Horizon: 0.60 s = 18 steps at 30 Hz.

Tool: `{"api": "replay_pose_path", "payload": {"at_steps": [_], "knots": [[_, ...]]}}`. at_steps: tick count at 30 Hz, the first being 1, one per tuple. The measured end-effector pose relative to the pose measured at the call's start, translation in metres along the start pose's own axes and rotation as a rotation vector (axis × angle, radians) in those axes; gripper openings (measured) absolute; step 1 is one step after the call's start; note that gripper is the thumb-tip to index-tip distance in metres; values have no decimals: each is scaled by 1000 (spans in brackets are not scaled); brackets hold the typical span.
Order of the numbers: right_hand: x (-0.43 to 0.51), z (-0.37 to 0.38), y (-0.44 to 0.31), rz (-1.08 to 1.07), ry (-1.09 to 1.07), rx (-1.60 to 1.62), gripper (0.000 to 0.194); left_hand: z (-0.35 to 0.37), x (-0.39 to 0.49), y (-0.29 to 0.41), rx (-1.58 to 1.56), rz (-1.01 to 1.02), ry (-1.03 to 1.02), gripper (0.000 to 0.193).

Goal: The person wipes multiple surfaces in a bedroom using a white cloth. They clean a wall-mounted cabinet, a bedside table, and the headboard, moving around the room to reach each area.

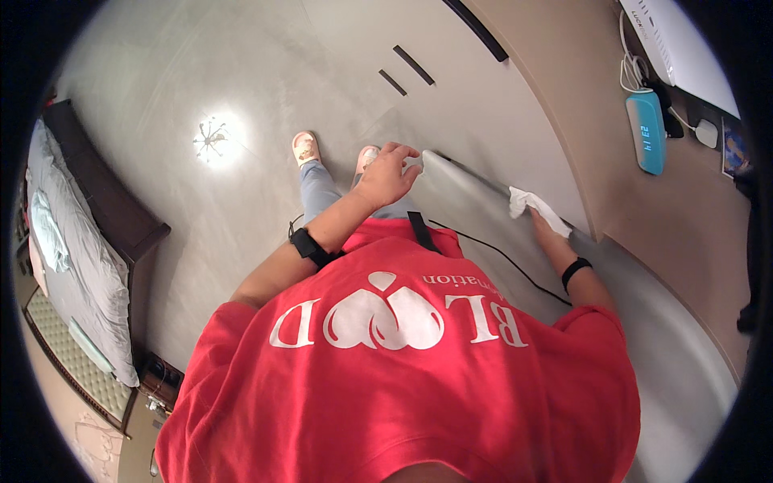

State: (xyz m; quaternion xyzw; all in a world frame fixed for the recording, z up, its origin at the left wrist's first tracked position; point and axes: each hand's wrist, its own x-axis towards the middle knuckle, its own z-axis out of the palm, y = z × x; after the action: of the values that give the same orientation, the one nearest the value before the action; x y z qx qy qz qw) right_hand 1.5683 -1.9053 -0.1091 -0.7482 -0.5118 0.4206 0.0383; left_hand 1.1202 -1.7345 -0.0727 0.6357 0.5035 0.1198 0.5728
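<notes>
My right hand (pixel 546 230) holds a crumpled white cloth or tissue (pixel 534 208) against the upper edge of a glossy grey cabinet panel (pixel 465 187), which stands out from the cabinet front. At the panel's near-left corner is my left hand (pixel 389 172), its fingers and thumb curved around something small and pale; whether that is the corner itself or another piece of cloth cannot be told. Black bands circle both forearms. A thin black cable (pixel 495 249) runs from the waist of the red shirt (pixel 386 386) toward the right forearm.
Black bar handles (pixel 413 65) mark the pale cabinet front. On the brown top at right are a blue digital clock (pixel 646 133), a white adapter (pixel 705 133) and a white appliance (pixel 682 54). A dark-framed bed (pixel 96 181) stands left. The glossy floor (pixel 253 78) reflects a lamp.
</notes>
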Motion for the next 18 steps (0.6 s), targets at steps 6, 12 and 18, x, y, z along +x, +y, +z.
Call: {"api": "replay_pose_path", "payload": {"at_steps": [6,12,18], "knots": [[45,-16,-124,-547,64,-1401,52,21,15,16,30,90,-53,31],[15,-49,-158,-546,-11,-760,65,21,27,30,42,155,-1,31],[-16,-44,-83,-138,-261,-842,59,13,16,20,54,66,-4,31]]}}
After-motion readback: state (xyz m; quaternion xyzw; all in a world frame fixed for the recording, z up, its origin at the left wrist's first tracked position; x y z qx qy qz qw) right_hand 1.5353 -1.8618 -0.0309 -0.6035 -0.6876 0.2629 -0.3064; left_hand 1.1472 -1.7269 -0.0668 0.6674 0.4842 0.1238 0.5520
